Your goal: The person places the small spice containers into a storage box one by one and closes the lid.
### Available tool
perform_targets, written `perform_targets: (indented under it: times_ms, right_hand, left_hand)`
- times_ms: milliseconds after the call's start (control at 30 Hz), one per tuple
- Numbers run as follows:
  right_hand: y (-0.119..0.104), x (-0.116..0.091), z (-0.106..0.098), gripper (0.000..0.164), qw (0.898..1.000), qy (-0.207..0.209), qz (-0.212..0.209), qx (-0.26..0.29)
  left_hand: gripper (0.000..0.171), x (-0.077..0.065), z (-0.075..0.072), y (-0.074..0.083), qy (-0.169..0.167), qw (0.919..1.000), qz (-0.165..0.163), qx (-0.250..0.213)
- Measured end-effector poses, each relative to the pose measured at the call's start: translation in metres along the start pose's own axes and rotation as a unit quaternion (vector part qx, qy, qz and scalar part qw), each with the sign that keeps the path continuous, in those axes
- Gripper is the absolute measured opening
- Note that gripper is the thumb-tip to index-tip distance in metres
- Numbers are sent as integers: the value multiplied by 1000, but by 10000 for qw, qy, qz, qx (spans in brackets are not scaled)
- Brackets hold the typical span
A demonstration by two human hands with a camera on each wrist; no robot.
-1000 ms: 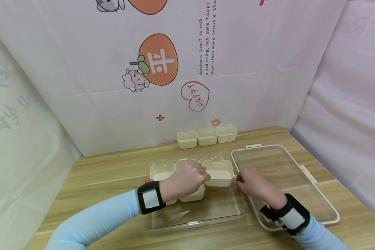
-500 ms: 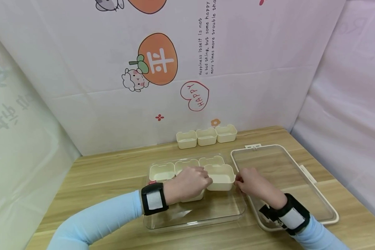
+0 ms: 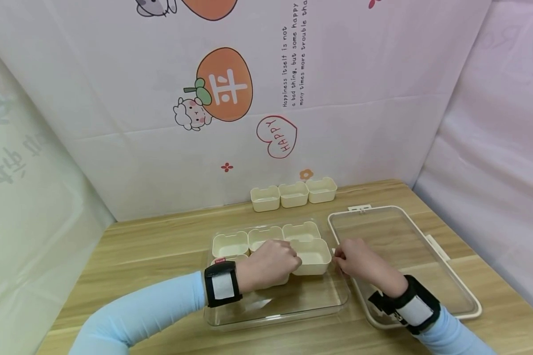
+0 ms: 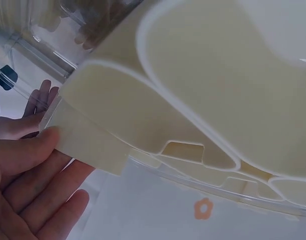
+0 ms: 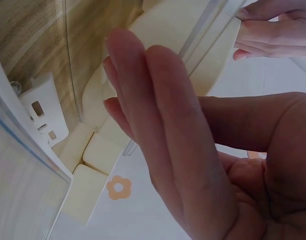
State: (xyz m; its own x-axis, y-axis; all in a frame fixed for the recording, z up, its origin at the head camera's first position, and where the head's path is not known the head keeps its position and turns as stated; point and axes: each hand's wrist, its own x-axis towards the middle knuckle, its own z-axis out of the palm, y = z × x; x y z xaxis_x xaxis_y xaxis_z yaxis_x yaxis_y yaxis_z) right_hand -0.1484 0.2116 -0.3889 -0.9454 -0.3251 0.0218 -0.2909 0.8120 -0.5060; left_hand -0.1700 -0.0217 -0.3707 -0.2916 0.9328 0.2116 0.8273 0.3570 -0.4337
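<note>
My left hand (image 3: 270, 264) pinches the left end of a cream plastic storage box (image 3: 311, 255); in the left wrist view, thumb and fingers (image 4: 52, 137) close on its pale wall. That box tilts within a clear bin (image 3: 302, 301), in front of the back-right cream box (image 3: 301, 230). Several like boxes (image 3: 230, 243) stand left of it, partly hidden by the left hand. My right hand (image 3: 359, 261) grips the bin's right wall near the held box; its long fingers (image 5: 168, 115) look fairly straight and cover the exact contact.
A flat lid (image 3: 464, 283) with a cream rim and latches lies right of the bin, under the right forearm. Behind the bin, three smaller cream boxes (image 3: 294, 194) line the back edge of the wooden table (image 3: 155, 246), against a printed cloth (image 3: 160, 167).
My left hand has brought the cream box towards me and lower, clear of the back-right box it partly covered. The right hand has stayed in place at the bin's right side.
</note>
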Motion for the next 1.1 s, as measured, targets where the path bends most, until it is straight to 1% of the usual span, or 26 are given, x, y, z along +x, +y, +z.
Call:
perform_targets:
  times_ms: [200,300,433,633,1100]
  right_hand:
    - [0,0,0,24,10000,-6,48,14]
    - [0,0,0,23,10000,-4,34,4]
    - [-1,0,0,23,10000,-39,68,41]
    - [-1,0,-1,26,9998,-88,102,115]
    - [1,1,-1,27,9998,-134,99,149]
  left_hand:
    - [23,1,2,2,-247,9996,82,98]
    - [24,1,2,3,-272,9995,111,135]
    - [25,3,4,4,-329,9993,89,141]
    - [26,5,6,7,-576,9982,44,166]
    - [26,6,8,8,-702,9975,22,96]
